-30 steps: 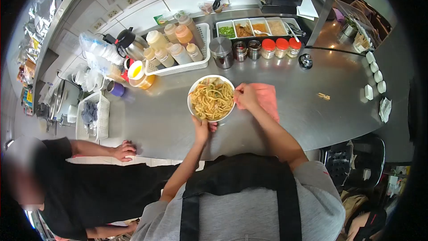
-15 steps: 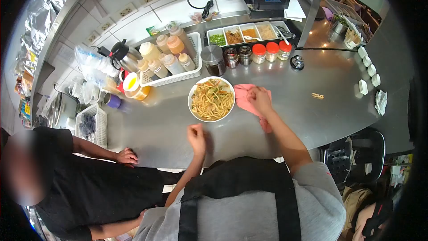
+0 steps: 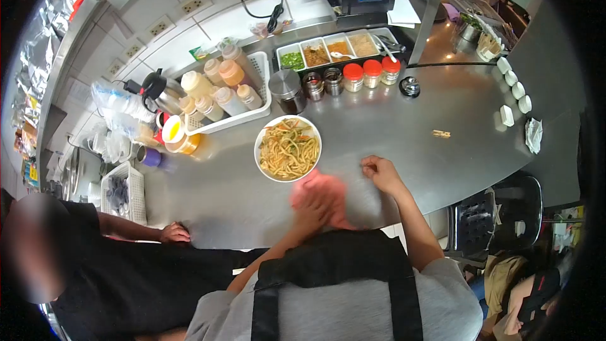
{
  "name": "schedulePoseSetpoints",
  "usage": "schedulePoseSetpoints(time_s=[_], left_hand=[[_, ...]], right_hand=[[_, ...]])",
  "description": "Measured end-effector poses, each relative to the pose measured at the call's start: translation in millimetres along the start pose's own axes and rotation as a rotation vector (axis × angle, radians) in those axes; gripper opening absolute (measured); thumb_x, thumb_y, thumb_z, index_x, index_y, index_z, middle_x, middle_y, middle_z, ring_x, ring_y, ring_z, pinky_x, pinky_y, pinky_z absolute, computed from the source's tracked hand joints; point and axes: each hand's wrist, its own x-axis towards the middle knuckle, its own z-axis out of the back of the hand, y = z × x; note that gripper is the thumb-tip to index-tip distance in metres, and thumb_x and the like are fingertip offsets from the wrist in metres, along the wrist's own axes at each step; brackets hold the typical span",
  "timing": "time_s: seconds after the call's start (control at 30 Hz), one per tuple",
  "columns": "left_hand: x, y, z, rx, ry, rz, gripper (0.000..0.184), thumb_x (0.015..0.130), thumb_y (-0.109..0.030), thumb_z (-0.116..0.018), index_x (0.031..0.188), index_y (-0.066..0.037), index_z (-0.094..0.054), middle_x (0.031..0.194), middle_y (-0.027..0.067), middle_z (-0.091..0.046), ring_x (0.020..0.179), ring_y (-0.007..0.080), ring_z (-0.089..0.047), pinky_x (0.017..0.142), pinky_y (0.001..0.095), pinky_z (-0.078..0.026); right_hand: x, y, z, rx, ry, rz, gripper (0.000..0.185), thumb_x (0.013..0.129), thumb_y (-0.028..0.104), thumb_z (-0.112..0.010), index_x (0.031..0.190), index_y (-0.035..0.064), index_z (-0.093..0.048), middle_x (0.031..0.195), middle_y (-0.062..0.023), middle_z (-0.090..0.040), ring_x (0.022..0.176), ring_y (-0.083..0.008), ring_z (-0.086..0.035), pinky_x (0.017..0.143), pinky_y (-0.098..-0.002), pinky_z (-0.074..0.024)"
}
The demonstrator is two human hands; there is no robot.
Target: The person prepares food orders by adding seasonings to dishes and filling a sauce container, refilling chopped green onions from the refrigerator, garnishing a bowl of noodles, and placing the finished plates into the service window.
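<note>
A white bowl of noodles (image 3: 288, 149) with vegetable strips stands on the steel counter. Just below it, my left hand (image 3: 314, 213) presses down on a pink cloth (image 3: 325, 189), fingers over the fabric; hand and cloth are a little blurred. Right of the cloth, my right hand (image 3: 382, 175) rests low over the counter with its fingers curled in, and nothing shows in them.
Behind the bowl are a white basket (image 3: 237, 120) of squeeze bottles, a steel canister (image 3: 287, 91), red-lidded jars (image 3: 372, 72) and a topping tray (image 3: 338, 50). A clothespin (image 3: 441, 134) lies to the right. At left, a co-worker's hand (image 3: 175, 233) touches the counter edge.
The pink cloth has moved from the bowl's right side to below it, passing from my right hand to under my left. My right hand has drawn back toward me. The view has shifted slightly.
</note>
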Motion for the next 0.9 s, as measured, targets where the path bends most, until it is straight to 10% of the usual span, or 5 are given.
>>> schedulePoseSetpoints(time_s=[0.13, 0.23, 0.43, 0.57, 0.9], left_hand=[[-60.6, 23.7, 76.4, -0.184, -0.127, 0.382, 0.059, 0.087, -0.021, -0.053, 0.144, -0.010, -0.042, 0.150, 0.0168, -0.036, 0.141, 0.0402, -0.025, 0.116, 0.0506, -0.017], [-111.6, 88.0, 92.1, 0.256, -0.249, 0.523, 0.058, 0.085, -0.015, -0.052, 0.142, -0.009, -0.044, 0.150, 0.0183, -0.034, 0.138, 0.0411, -0.030, 0.115, 0.0511, -0.020], [-114.0, 135.1, 129.6, 0.069, -0.342, 0.724, 0.056, 0.080, -0.012, -0.055, 0.136, -0.006, -0.050, 0.144, 0.0209, -0.041, 0.133, 0.0416, -0.037, 0.112, 0.0528, -0.025], [-86.2, 130.1, 121.0, 0.240, -0.435, 0.887, 0.057, 0.086, -0.020, -0.053, 0.141, -0.009, -0.043, 0.147, 0.0232, -0.035, 0.138, 0.0430, -0.028, 0.114, 0.0545, -0.018], [-63.4, 162.7, 71.0, 0.518, -0.438, 1.137, 0.058, 0.098, -0.042, -0.038, 0.148, -0.014, -0.034, 0.154, 0.0263, -0.021, 0.142, 0.0464, -0.015, 0.115, 0.0551, -0.013]], right_hand=[[24.2, 14.0, 24.9, -0.026, 0.040, 0.020, 0.027, 0.088, 0.012, -0.062, 0.111, -0.0007, -0.065, 0.095, -0.0166, -0.070, 0.088, -0.0249, -0.067, 0.081, -0.0337, -0.0512], [68.1, 24.7, 31.2, 0.033, 0.083, 0.141, 0.029, 0.088, 0.014, -0.063, 0.113, -0.0007, -0.065, 0.097, -0.0159, -0.070, 0.088, -0.0245, -0.067, 0.082, -0.0337, -0.0511], [210.2, 109.8, 45.7, -0.359, -0.113, 0.595, 0.023, 0.088, 0.018, -0.054, 0.089, 0.0005, -0.068, 0.076, -0.0194, -0.064, 0.073, -0.0329, -0.065, 0.063, -0.0455, -0.0471], [323.6, 143.5, 15.7, -0.647, -0.295, 0.481, 0.022, 0.087, 0.019, -0.052, 0.079, 0.0064, -0.067, 0.087, -0.0199, -0.066, 0.079, -0.0386, -0.064, 0.070, -0.0464, -0.0504], [384.0, 180.0, -44.1, -0.662, 0.227, 0.564, 0.019, 0.080, 0.014, -0.065, 0.098, 0.0102, -0.068, 0.096, -0.0133, -0.070, 0.093, -0.0323, -0.066, 0.081, -0.0410, -0.0513]])
